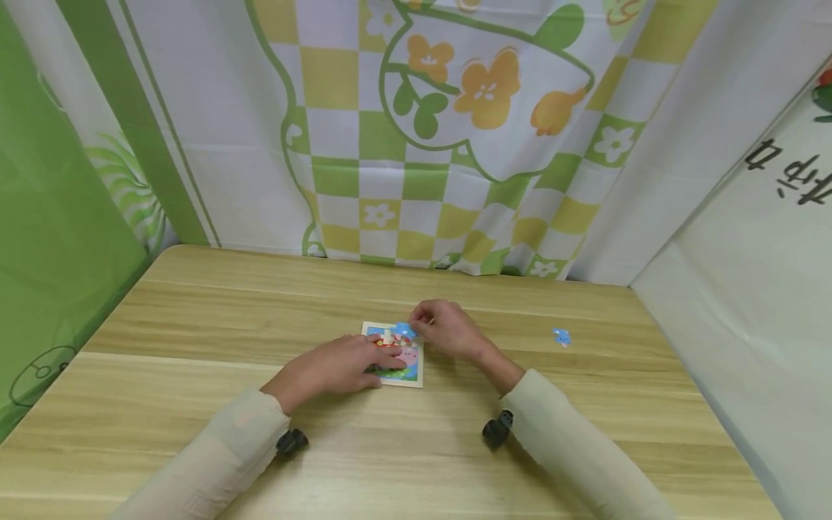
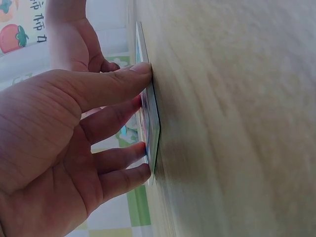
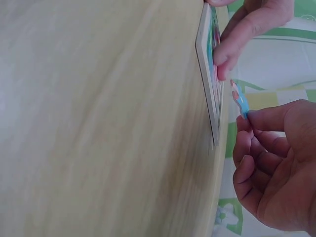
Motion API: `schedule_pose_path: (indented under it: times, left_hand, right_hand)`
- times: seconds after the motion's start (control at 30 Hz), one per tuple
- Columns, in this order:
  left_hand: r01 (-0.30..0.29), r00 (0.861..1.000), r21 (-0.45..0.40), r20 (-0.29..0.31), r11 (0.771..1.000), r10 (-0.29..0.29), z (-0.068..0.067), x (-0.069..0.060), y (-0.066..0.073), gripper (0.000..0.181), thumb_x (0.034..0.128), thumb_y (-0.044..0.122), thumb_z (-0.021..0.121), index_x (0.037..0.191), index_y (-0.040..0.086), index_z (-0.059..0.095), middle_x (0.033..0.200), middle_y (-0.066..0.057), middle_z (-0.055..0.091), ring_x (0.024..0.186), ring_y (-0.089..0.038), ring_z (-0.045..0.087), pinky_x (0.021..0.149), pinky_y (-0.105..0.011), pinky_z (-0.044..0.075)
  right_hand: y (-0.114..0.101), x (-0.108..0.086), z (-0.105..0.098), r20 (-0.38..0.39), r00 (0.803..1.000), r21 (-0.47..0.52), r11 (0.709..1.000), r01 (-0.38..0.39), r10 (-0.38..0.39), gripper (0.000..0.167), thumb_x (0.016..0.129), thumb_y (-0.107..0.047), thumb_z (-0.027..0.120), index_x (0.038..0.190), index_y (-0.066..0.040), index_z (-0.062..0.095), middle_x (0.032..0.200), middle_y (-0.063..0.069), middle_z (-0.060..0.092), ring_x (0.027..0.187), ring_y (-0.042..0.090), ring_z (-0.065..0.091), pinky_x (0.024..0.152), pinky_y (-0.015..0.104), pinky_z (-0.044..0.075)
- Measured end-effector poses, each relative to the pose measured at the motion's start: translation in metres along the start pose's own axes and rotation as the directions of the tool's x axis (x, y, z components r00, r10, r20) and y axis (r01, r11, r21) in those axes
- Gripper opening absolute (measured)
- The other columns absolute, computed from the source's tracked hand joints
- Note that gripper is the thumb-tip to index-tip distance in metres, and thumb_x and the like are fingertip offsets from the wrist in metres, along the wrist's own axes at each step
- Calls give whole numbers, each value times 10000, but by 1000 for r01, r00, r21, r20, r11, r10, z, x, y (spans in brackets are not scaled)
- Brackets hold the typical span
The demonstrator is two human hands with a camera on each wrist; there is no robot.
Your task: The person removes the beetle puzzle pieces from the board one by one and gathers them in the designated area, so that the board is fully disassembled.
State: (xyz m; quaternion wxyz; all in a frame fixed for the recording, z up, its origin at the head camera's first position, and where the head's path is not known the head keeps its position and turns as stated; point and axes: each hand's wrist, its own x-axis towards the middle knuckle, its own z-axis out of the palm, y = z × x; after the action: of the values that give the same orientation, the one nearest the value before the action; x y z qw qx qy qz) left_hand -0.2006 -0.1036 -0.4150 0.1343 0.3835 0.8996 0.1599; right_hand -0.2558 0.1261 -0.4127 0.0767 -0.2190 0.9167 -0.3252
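A small square jigsaw puzzle (image 1: 416, 381) with a pale frame and a colourful picture lies flat on the table. My left hand (image 1: 344, 363) rests on it from the left, its spread fingertips on the picture and its thumb at the near edge, as the left wrist view shows. Over the far right corner of the puzzle, my right hand (image 1: 448, 328) pinches a blue puzzle piece (image 3: 242, 103) between thumb and index finger. In the right wrist view that piece is tilted and raised above the board. The left hand covers part of the picture.
Another blue puzzle piece (image 1: 562, 337) lies alone on the wooden table (image 1: 260, 310), to the right of the right hand. A patterned green, yellow and white curtain (image 1: 455, 180) hangs behind the table's far edge. Black wrist devices (image 1: 497, 430) sit under both sleeves.
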Motion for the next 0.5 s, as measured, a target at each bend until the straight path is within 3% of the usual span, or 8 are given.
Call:
schedule_pose_path:
  times: [0.07, 0.13, 0.2, 0.5]
  left_hand:
    - [3, 1000, -1, -4, 1000, -3, 0, -1, 1, 456, 973, 179, 746, 1417, 247, 668, 1512, 45, 558, 1127, -253, 636, 948, -407, 495]
    - [3, 1000, -1, -5, 1000, -3, 0, -1, 1, 458, 976, 180, 743, 1422, 246, 664, 1515, 39, 556, 1319, -300, 570, 1030, -450, 483]
    - [4, 1000, -6, 0, 1000, -4, 0, -1, 1, 458, 978, 175, 738, 1425, 240, 661, 1518, 29, 553, 1407, -327, 499, 1084, -482, 456]
    - [-2, 1000, -6, 4, 1000, 2, 1, -1, 0, 455, 983, 165, 728, 1428, 227, 658, 1535, 30, 533, 1448, -345, 446, 1153, -531, 385]
  right_hand:
    - [2, -1, -3, -5, 1000, -1, 1000, 6, -6, 95, 1002, -129, 660, 964, -102, 743, 872, -17, 687, 794, 117, 607, 701, 282, 502]
    - [4, -4, -7, -12, 1000, -1, 1000, 13, -13, 98, 1001, -119, 655, 967, -99, 744, 873, -15, 686, 804, 118, 606, 722, 291, 508]
    - [6, -6, -11, -19, 1000, 4, 1000, 15, -15, 101, 1007, -116, 654, 970, -97, 746, 881, -12, 689, 818, 126, 614, 743, 308, 523]
    - [17, -18, -29, -37, 999, 11, 1000, -6, 6, 102, 1018, -112, 652, 986, -77, 742, 909, 11, 694, 840, 151, 609, 762, 331, 516]
